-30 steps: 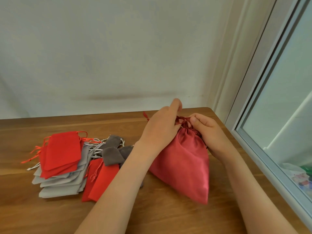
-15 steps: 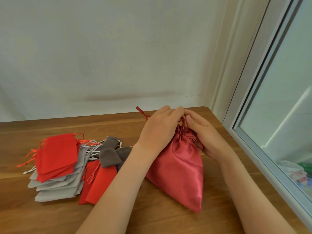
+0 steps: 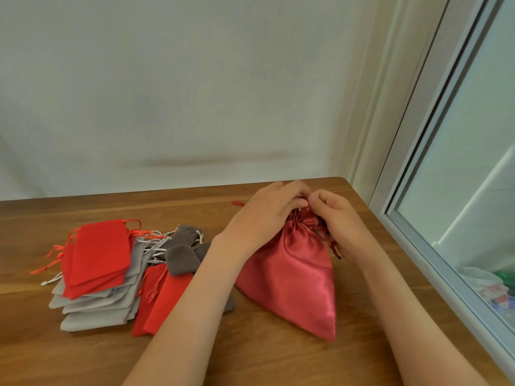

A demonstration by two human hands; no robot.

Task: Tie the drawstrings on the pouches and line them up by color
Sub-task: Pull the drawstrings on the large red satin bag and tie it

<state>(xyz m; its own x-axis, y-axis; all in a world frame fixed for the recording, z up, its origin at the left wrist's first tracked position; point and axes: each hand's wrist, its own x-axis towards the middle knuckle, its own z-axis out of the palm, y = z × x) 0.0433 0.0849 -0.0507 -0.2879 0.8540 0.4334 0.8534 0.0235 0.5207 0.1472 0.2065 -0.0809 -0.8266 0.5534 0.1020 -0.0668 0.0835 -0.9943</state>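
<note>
Right hand (image 3: 338,218) has met left hand (image 3: 262,220) over the satin pouch (image 3: 295,277), both pinching its half-hidden drawstring (image 3: 334,247).

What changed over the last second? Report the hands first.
The right hand rose from the side of the red pouch's neck to meet the left hand above it; both now pinch the drawstring there. The pouch still lies on the table, and the pile of red and grey pouches is untouched.
</note>
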